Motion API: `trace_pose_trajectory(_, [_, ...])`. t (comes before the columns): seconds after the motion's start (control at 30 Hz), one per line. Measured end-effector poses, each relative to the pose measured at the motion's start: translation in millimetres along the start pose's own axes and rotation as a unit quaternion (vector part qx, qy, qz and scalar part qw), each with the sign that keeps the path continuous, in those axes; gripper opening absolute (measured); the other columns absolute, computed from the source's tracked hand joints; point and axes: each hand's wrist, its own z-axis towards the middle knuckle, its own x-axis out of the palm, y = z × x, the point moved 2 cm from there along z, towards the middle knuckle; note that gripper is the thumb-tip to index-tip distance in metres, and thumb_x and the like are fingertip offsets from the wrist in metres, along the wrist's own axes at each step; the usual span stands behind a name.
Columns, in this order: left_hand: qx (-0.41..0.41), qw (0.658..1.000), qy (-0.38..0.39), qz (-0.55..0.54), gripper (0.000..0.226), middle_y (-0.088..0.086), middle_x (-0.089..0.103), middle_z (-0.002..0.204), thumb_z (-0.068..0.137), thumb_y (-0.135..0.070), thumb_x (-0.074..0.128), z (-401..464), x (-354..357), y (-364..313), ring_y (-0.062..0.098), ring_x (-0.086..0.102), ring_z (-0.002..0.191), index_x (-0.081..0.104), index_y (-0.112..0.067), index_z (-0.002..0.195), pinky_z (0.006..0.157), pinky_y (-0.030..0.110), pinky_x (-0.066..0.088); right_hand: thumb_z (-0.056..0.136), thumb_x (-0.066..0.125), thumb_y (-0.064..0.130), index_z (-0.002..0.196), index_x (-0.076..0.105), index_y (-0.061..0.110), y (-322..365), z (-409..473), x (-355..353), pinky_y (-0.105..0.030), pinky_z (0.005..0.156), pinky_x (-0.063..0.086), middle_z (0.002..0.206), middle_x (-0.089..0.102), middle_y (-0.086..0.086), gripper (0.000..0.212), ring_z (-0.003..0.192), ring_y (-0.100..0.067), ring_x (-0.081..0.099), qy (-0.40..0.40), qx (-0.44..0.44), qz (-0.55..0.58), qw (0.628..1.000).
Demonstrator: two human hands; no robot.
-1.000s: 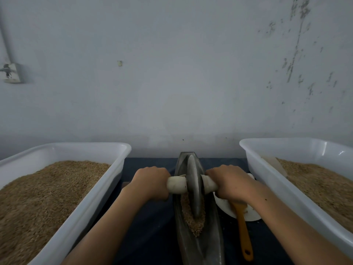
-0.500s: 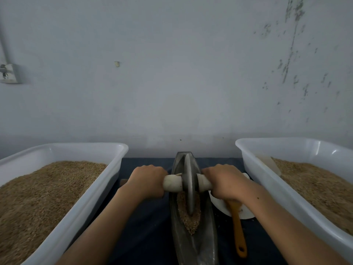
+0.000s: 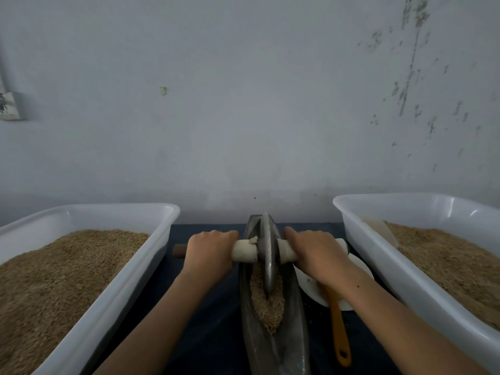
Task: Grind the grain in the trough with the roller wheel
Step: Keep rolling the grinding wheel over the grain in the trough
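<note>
Both hands grip the roller wheel's axle, grinding grain in the trough.

The left hand [image 3: 209, 253] and right hand [image 3: 316, 254] curl tightly around the pale axle [image 3: 244, 250], one either side of the metal roller wheel [image 3: 267, 253], which stands upright toward the far end of the boat-shaped trough [image 3: 293, 334] midway between two white tubs. Even downward pressure should keep the wheel centred. Tan, coarse grain [image 3: 267, 307] lies heaped along the channel.

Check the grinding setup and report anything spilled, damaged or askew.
No spilled grain shows. One oddity: the white wrap on the roller wheel's handle is frayed, a torn flap sticking up beside the disc, near the left hand. The wall's paint is flaking.
</note>
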Motion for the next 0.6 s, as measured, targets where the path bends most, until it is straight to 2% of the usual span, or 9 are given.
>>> trace_pose_trajectory(0.1, [0.017, 0.999, 0.039, -0.009, 0.021, -0.005, 0.064, 0.098, 0.085, -0.035, 0.056, 0.6, -2.3, 3.1, 0.017, 0.061, 0.09, 0.054, -0.03, 0.106, 0.066, 0.028, 0.035, 0.088, 0.056, 0.018, 0.107, 0.043, 0.022, -7.2, -1.2, -8.9, -0.032, 0.065, 0.037, 0.099, 0.061, -0.002, 0.023, 0.087, -0.022, 0.058, 0.054, -0.015, 0.033, 0.998])
trace_pose_trajectory(0.23, [0.044, 0.985, 0.167, -0.016, 0.035, -0.004, 0.064, 0.106, 0.08, -0.036, 0.065, 3.3, -9.1, 7.1, 0.018, 0.06, 0.098, 0.057, -0.031, 0.113, 0.072, 0.029, 0.039, 0.078, 0.067, 0.018, 0.108, 0.055, 0.026, -11.3, -5.1, -20.6, -0.028, 0.064, 0.04, 0.103, 0.063, 0.001, 0.033, 0.09, -0.018, 0.059, 0.174, -0.027, 0.054, 0.983])
trace_pose_trajectory(0.37, [0.033, 0.964, 0.258, -0.05, 0.041, -0.003, 0.065, 0.107, 0.077, -0.034, 0.07, 2.6, -11.3, 11.3, 0.017, 0.06, 0.097, 0.058, -0.03, 0.116, 0.077, 0.03, 0.044, 0.077, 0.07, 0.025, 0.113, 0.058, 0.032, -12.6, -5.1, -23.9, -0.026, 0.06, 0.04, 0.102, 0.065, 0.005, 0.039, 0.086, -0.014, 0.058, 0.208, -0.009, 0.049, 0.977])
trace_pose_trajectory(0.47, [0.022, 0.972, 0.232, -0.044, 0.037, -0.003, 0.065, 0.104, 0.077, -0.034, 0.068, 3.8, -7.8, 10.6, 0.018, 0.061, 0.094, 0.059, -0.029, 0.113, 0.073, 0.029, 0.042, 0.079, 0.067, 0.027, 0.111, 0.058, 0.029, -10.2, -2.6, -22.3, -0.027, 0.066, 0.043, 0.099, 0.062, 0.005, 0.033, 0.085, -0.014, 0.058, 0.196, 0.002, 0.013, 0.98])
trace_pose_trajectory(0.6, [0.01, 0.992, 0.123, -0.015, 0.026, -0.004, 0.063, 0.1, 0.081, -0.036, 0.06, 6.7, -2.5, 9.3, 0.018, 0.06, 0.091, 0.056, -0.028, 0.106, 0.068, 0.029, 0.037, 0.088, 0.059, 0.024, 0.116, 0.052, 0.023, -7.0, 1.1, -17.8, -0.031, 0.078, 0.046, 0.111, 0.061, -0.002, 0.03, 0.096, -0.021, 0.059, 0.153, 0.024, -0.013, 0.988])
